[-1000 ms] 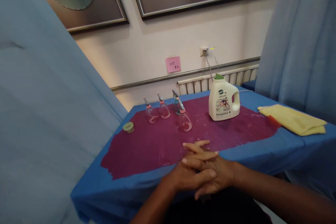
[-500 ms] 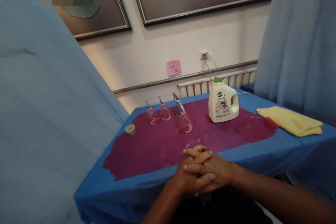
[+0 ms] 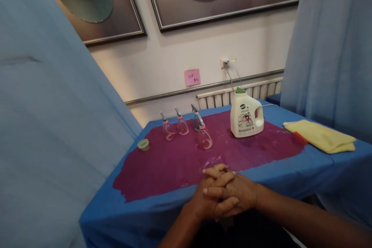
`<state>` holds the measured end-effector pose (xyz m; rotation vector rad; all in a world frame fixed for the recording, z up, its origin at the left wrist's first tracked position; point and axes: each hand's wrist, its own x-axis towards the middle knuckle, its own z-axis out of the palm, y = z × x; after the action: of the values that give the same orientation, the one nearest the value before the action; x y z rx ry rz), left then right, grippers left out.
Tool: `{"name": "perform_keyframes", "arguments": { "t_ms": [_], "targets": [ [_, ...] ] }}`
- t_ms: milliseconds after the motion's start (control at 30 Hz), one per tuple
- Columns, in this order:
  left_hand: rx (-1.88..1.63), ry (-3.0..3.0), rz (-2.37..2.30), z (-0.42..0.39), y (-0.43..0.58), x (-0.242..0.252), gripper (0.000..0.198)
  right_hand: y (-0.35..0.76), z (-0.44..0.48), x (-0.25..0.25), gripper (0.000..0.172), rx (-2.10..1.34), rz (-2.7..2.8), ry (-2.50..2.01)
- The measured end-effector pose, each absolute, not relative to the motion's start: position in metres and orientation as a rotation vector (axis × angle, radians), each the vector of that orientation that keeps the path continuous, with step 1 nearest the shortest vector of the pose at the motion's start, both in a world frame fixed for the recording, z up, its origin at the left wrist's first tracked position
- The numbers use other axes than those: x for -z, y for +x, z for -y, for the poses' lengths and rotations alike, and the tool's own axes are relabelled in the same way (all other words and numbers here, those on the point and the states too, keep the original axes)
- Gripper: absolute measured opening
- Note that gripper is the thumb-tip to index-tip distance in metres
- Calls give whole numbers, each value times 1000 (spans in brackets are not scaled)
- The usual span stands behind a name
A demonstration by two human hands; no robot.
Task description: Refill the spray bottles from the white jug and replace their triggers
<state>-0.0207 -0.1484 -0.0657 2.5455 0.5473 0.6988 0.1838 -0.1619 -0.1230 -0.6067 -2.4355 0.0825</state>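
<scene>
My left hand (image 3: 205, 199) and my right hand (image 3: 241, 192) are clasped with interlaced fingers at the table's near edge, no object visible in them. Beyond them a clear spray bottle (image 3: 205, 140) with a grey trigger and pink collar stands on the dark red sheet (image 3: 162, 170). Two similar spray bottles, one at the left (image 3: 168, 131) and one in the middle (image 3: 182, 126), stand farther back. A bluish spray bottle (image 3: 195, 118) is partly hidden behind the nearest one. To the right stands a cream jug (image 3: 244, 122) with a handle, a label and something green in its mouth.
A pale green cap (image 3: 143, 145) lies at the sheet's left edge. A folded yellow cloth (image 3: 322, 135) rests on the blue tablecloth (image 3: 319, 166) at the right. Blue curtains hang at the left (image 3: 43, 124) and right (image 3: 328, 46). A radiator (image 3: 215, 99) runs along the wall.
The view has tilted up slightly, so table and wall sit a little lower in the frame. My clasped hands and the objects otherwise stay as they were.
</scene>
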Motion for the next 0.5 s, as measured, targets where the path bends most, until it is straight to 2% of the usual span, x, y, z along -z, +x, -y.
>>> {"name": "perform_keyframes", "arguments": {
  "t_ms": [500],
  "targets": [
    [-656,2724,-593,149,-22,68,79,186,162,119,93,-170,2519,-666]
  ]
}}
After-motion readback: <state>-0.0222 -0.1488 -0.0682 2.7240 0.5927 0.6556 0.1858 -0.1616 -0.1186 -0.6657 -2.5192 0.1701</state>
